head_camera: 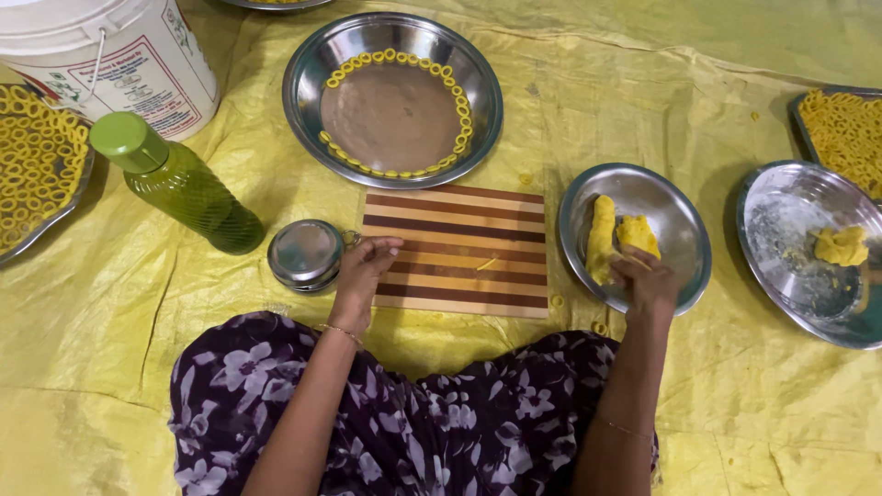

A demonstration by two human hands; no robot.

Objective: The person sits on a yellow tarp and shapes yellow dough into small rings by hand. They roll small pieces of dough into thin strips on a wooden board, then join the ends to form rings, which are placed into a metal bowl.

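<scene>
While the left hand [360,276] rested with loosely curled, empty fingers on the striped cutting board [457,248], the right hand [649,280] pinched yellow dough [616,237] in the steel plate [684,230] just right.

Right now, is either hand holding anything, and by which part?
The right hand reaches into the steel bowl and touches the near end of the yellow dough; a grip cannot be told. The left hand rests on the striped cutting board, holding nothing.

White plastic bucket [110,55] at top left: rectangular label [152,87] on its side, white with red border, some green print.
</scene>
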